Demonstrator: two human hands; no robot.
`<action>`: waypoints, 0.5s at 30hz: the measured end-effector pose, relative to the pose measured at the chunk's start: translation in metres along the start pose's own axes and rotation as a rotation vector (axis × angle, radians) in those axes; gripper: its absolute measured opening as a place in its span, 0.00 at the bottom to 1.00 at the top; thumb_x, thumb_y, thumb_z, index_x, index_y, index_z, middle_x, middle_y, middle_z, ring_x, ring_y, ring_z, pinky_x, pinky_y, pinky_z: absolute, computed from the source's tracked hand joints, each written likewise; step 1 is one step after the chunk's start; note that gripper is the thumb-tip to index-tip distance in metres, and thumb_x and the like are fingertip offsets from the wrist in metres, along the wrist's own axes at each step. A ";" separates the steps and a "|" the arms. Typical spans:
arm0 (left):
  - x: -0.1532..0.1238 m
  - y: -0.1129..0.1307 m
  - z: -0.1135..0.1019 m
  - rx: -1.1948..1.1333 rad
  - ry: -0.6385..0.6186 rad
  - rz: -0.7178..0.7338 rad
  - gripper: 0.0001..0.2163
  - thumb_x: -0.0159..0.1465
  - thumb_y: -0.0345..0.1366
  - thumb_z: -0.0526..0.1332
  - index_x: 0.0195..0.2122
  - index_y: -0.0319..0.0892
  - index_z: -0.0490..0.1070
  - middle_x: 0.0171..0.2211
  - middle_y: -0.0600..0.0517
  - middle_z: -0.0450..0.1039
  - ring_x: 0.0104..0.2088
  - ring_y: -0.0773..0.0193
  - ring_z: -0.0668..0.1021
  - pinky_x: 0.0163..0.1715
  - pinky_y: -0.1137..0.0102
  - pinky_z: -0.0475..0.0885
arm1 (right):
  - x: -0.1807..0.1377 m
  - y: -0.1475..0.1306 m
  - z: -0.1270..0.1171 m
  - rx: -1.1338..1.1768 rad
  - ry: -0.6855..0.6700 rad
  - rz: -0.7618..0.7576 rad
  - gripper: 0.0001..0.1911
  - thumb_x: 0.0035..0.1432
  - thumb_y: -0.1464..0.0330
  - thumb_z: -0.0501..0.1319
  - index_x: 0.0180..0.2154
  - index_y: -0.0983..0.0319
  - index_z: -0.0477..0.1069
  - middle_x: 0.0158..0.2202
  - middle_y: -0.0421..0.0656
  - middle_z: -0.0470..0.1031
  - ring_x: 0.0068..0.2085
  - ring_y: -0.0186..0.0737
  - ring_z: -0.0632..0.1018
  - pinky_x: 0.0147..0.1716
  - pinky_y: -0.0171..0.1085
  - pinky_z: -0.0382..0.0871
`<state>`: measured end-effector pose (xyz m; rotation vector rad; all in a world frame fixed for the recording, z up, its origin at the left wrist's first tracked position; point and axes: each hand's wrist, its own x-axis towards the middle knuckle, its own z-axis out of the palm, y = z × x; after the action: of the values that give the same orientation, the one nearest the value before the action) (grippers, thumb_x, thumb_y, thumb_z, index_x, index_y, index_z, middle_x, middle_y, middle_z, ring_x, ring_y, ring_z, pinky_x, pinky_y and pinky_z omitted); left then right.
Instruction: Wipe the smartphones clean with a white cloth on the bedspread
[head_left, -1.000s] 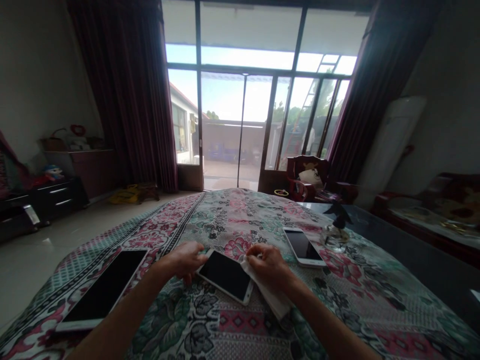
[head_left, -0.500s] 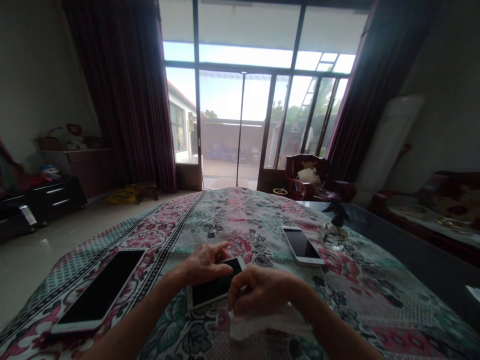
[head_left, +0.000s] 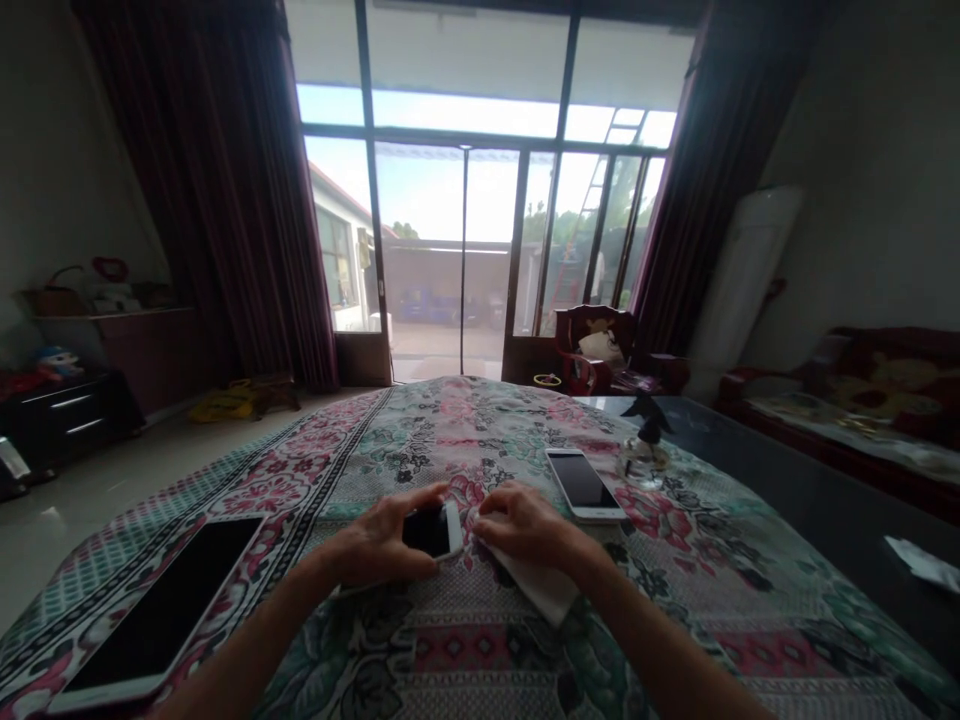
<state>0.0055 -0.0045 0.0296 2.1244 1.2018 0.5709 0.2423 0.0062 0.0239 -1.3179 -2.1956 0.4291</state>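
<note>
A white phone with a dark screen (head_left: 433, 530) lies on the flowered cloth (head_left: 480, 430) in front of me. My left hand (head_left: 379, 545) lies over its near half, fingers curled around its edges. My right hand (head_left: 525, 525) presses a white wiping cloth (head_left: 544, 590) down just right of the phone's far end. The wiping cloth trails toward me under my wrist.
A large tablet (head_left: 154, 610) lies at the near left of the cloth. A second white phone (head_left: 583, 483) lies to the right, beside a small glass bottle with a dark top (head_left: 641, 450). A dark glass tabletop (head_left: 825, 500) shows at right, with a white scrap (head_left: 926, 563) on it.
My left hand has turned the phone and now covers its near half. My right hand moved from over the phone to its right end, with the wiping cloth. The view shifted left.
</note>
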 end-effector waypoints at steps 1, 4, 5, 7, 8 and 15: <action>-0.001 -0.001 -0.008 -0.053 -0.008 0.003 0.39 0.48 0.35 0.67 0.63 0.50 0.56 0.56 0.51 0.68 0.50 0.51 0.73 0.51 0.61 0.67 | -0.002 -0.001 0.000 -0.012 -0.023 -0.016 0.08 0.47 0.66 0.64 0.33 0.59 0.78 0.35 0.44 0.76 0.37 0.39 0.74 0.36 0.33 0.66; -0.002 -0.005 -0.026 -0.192 -0.005 0.019 0.40 0.48 0.34 0.68 0.63 0.50 0.56 0.58 0.51 0.66 0.56 0.51 0.69 0.55 0.62 0.63 | -0.006 -0.001 0.004 -0.048 -0.037 -0.031 0.09 0.46 0.73 0.63 0.33 0.60 0.78 0.37 0.45 0.74 0.36 0.39 0.74 0.37 0.34 0.66; -0.002 -0.006 -0.029 -0.230 -0.009 0.021 0.40 0.48 0.34 0.68 0.63 0.49 0.56 0.59 0.50 0.66 0.58 0.50 0.67 0.57 0.61 0.62 | -0.006 0.000 0.006 -0.055 -0.031 -0.036 0.09 0.46 0.75 0.61 0.31 0.60 0.78 0.36 0.44 0.74 0.35 0.38 0.74 0.36 0.34 0.66; -0.003 -0.008 -0.031 -0.283 -0.014 0.022 0.39 0.48 0.35 0.68 0.63 0.47 0.56 0.59 0.49 0.65 0.59 0.49 0.65 0.59 0.60 0.60 | -0.003 0.000 0.009 -0.029 0.006 -0.053 0.11 0.46 0.79 0.59 0.28 0.61 0.78 0.32 0.43 0.74 0.32 0.36 0.74 0.35 0.33 0.66; -0.003 -0.009 -0.031 -0.297 -0.016 0.022 0.39 0.49 0.35 0.68 0.63 0.46 0.57 0.59 0.49 0.66 0.60 0.49 0.64 0.59 0.59 0.58 | -0.001 0.000 0.010 0.008 0.045 -0.071 0.12 0.46 0.80 0.59 0.29 0.61 0.78 0.31 0.43 0.75 0.32 0.36 0.74 0.36 0.33 0.67; -0.002 -0.011 -0.033 -0.309 -0.024 0.022 0.37 0.48 0.35 0.69 0.61 0.48 0.60 0.59 0.52 0.65 0.61 0.51 0.64 0.62 0.59 0.55 | 0.009 -0.017 0.006 0.305 0.379 -0.250 0.08 0.52 0.76 0.61 0.33 0.59 0.76 0.34 0.41 0.77 0.36 0.34 0.76 0.41 0.34 0.68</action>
<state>-0.0229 0.0081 0.0448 1.8794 1.0063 0.6904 0.2234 0.0060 0.0308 -0.8675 -1.8589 0.3645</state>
